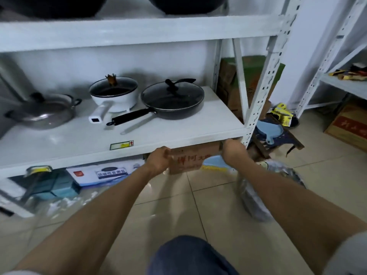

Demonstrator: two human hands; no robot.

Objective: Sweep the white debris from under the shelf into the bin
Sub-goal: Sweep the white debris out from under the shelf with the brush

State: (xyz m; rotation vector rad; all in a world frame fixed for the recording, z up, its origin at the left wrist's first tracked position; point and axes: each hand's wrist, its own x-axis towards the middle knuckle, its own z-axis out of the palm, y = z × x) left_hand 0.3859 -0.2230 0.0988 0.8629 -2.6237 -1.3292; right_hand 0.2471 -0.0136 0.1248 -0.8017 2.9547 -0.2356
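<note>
A knee in blue denim (190, 257) sits closest to the camera, and from either side of it two bare forearms reach forward over the beige tiled floor (198, 211) toward the lowest gap of a white metal shelf unit (178, 135). The left hand (158, 160) is curled around the left front edge of a brown cardboard box (193, 158) that stands on the floor under the shelf, and the right hand (233, 150) grips its upper right corner, so both hands are clamped on the box. Red Chinese characters are printed across the box front; they are partly covered and too blurred to read with certainty. Just to its left lies a flat white carton with a red square logo and a dark label band (105, 173), its writing also illegible. A small green-and-yellow sticker with a red arrow (121, 145) is fixed to the shelf's front edge. On the shelf stand a white saucepan with a glass lid (114, 96), a black frying pan under a glass lid (172, 100) and a grey metal lidded pot (45, 112); what is inside them cannot be made out. No white debris can be made out under the shelf, where the boxes fill the gap, and the bin cannot be picked out either.
</note>
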